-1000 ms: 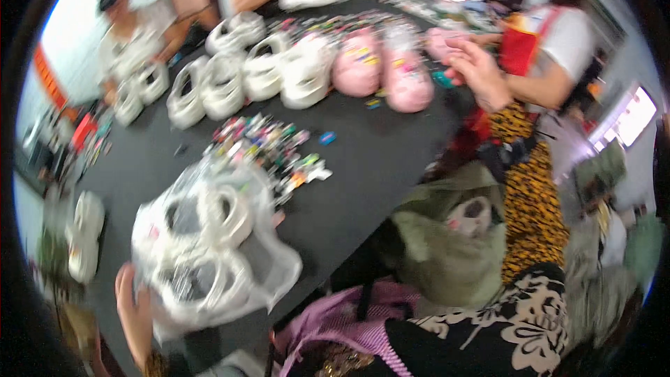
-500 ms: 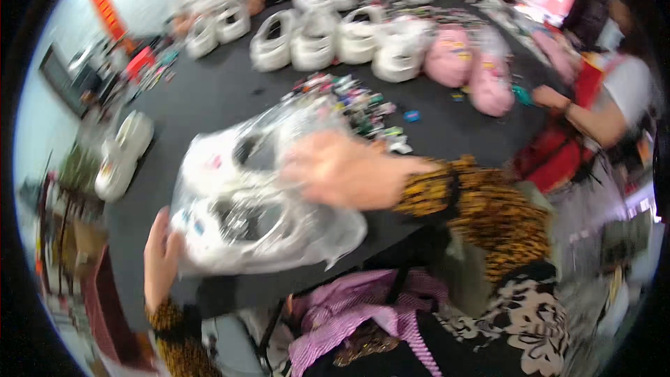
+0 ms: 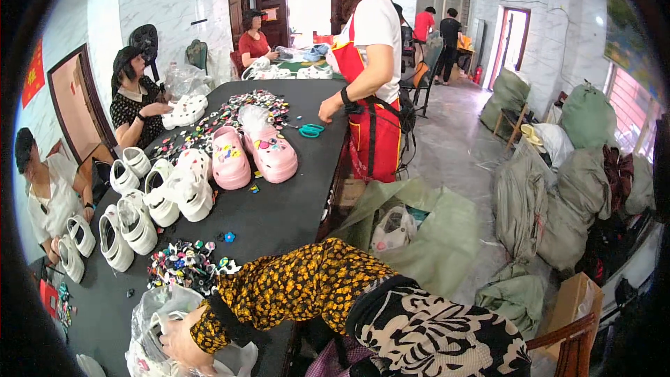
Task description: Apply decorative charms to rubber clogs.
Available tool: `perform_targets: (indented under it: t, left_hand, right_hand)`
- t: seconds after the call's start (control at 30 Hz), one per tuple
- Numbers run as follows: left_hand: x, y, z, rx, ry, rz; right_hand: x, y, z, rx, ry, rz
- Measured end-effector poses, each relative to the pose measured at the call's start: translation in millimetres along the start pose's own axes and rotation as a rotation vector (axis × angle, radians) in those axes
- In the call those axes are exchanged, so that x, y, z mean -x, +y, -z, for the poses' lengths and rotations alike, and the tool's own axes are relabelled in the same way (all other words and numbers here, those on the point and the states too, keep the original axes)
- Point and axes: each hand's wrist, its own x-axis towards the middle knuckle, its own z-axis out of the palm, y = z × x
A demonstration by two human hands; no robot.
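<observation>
At the lower left edge, my right hand point(image 3: 179, 337) is closed on a clear plastic bag point(image 3: 148, 313) with white clogs inside. Its fingertips are partly lost behind the plastic, and the bag is cut off by the picture's edge. A patterned yellow-and-black sleeve covers my right forearm. Just beyond the bag lies a pile of small colourful shoe charms point(image 3: 183, 265). My left hand is out of view.
White clogs point(image 3: 137, 223) and pink clogs point(image 3: 273, 156) stand along the black table point(image 3: 272, 237), near teal scissors point(image 3: 310, 130). A green sack point(image 3: 447, 227) on the floor holds bagged clogs point(image 3: 394, 229). A co-worker in a red apron point(image 3: 373, 136) stands beside the table; others sit around it.
My view has swung right and up, bringing in the room and floor sacks. The bagged clogs now sit at the lower left, still under my right hand. My left hand has left the picture.
</observation>
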Motion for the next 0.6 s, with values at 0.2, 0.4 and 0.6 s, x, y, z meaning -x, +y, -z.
perform_targets:
  t: [0.2, 0.4, 0.6]
  left_hand:
    - [1, -1, -4, 0.154, 0.008, 0.117]
    - [3, -1, -11, 0.323, -0.033, 0.168]
    - [4, 0, -19, 0.490, -0.061, 0.228]
  right_hand:
    - [-38, 14, -38, -0.084, 0.122, 0.092]
    - [2, 0, -6, 0.150, 0.528, 0.169]
    - [35, -3, 28, 0.458, 0.612, 0.220]
